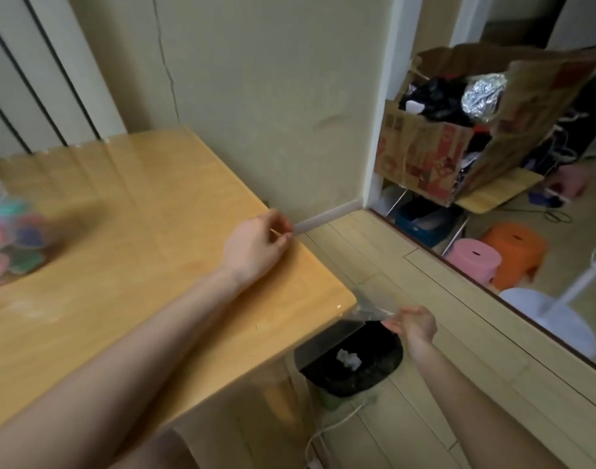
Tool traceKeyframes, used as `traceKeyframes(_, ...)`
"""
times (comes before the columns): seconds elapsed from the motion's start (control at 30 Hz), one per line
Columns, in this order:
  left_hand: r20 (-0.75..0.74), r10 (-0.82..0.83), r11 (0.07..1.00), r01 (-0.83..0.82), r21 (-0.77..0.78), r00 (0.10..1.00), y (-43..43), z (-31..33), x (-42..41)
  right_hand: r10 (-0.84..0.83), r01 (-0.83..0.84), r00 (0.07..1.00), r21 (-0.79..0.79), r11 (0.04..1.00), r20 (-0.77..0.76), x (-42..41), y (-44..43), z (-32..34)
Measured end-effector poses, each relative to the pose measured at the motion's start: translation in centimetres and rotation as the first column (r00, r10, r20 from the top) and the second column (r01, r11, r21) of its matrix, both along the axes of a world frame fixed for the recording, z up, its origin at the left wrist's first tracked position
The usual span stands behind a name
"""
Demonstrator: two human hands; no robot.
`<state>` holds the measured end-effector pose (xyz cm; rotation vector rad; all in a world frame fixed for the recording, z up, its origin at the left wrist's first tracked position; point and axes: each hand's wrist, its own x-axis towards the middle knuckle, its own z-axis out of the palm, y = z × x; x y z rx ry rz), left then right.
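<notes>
**At the Table's Near Corner: Tensioning the Clear Sheet**

Over the right edge of the table (pixel 147 265), the clear sheet (pixel 369 301) covers the wooden top and overhangs the corner, above a black waste bin (pixel 354 367) on the floor. Your left hand (pixel 254 247) rests on the far part of that edge, fingers closed in a pinch, apparently on the sheet's border. Your right hand (pixel 418 324) is off the table, beyond the corner, fingers pinched on the sheet's free flap. To do this step well, you likely need equal pull from both hands, directed outward and level with the top, so that the film slides flat rather than creasing at the corner. Hold both pinches near the border and draw slowly. Watch the blurred container of coloured pieces (pixel 8 238) at the far left: a sharp tug could drag it along.
</notes>
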<state>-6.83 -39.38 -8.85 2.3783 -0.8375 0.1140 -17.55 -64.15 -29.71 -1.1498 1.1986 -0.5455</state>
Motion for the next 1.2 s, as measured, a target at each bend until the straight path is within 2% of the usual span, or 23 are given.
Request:
traceKeyframes(0.23, 0.045, 0.043, 0.999, -0.042, -0.028, 0.998, -0.2, -0.6, 0.2, 0.022, -0.019, 0.999, 0.085, 0.996, -0.035, 0.1, 0.3, -6.3)
traceKeyframes(0.33, 0.058, 0.028, 1.0, -0.028, -0.007, 0.998, -0.3, -0.5, 0.2, 0.163, -0.157, 0.983, 0.07, 0.985, -0.089, 0.3, -0.5, -8.2)
traceKeyframes(0.43, 0.068, 0.029, 0.999, -0.031, 0.023, 0.997, -0.5, -0.4, 0.1, 0.359, -0.359, 0.925, 0.023, 0.933, -0.129, -0.4, -0.6, -8.0)
traceKeyframes(0.53, 0.066, 0.03, 0.999, -0.032, 0.035, 0.997, -0.6, -0.3, -0.1, 0.365, -0.382, 0.913, -0.065, 0.922, -0.185, -0.8, -1.0, -7.2)
traceKeyframes(0.63, 0.053, 0.019, 0.999, -0.021, 0.046, 0.998, -0.5, -0.3, -0.4, 0.277, -0.295, 0.944, -0.085, 0.952, -0.18, -0.5, -0.8, -4.9)
traceKeyframes(0.73, 0.041, -0.012, 0.999, 0.01, 0.032, 0.999, -0.1, 0.1, -0.9, 0.292, -0.295, 0.955, -0.087, 0.951, -0.043, 0.6, 0.3, 0.0)
traceKeyframes(0.8, 0.022, -0.036, 0.999, 0.036, -0.009, 0.999, 0.4, 0.5, -1.3, 0.352, -0.342, 0.934, -0.142, 0.929, 0.054, 1.3, 1.4, 4.4)
traceKeyframes(0.93, 0.011, -0.087, 0.992, 0.088, -0.087, 0.996, 2.2, 2.1, -2.2, 0.543, -0.437, 0.811, -0.391, 0.81, 0.22, 1.8, 4.5, 14.7)
traceKeyframes(1.03, 0.052, -0.08, 0.978, 0.088, -0.189, 0.995, 4.2, 3.7, -2.7, 0.636, -0.386, 0.707, -0.585, 0.714, 0.31, 1.4, 6.4, 21.0)
traceKeyframes(1.1, 0.053, -0.068, 0.971, 0.078, -0.226, 0.996, 5.4, 4.3, -2.6, 0.614, -0.327, 0.737, -0.646, 0.69, 0.283, 1.8, 6.3, 22.1)
traceKeyframes(1.2, 0.007, -0.079, 0.988, 0.08, -0.136, 0.997, 6.0, 3.5, -2.1, 0.436, -0.299, 0.893, -0.583, 0.755, 0.107, 3.6, 4.4, 17.0)
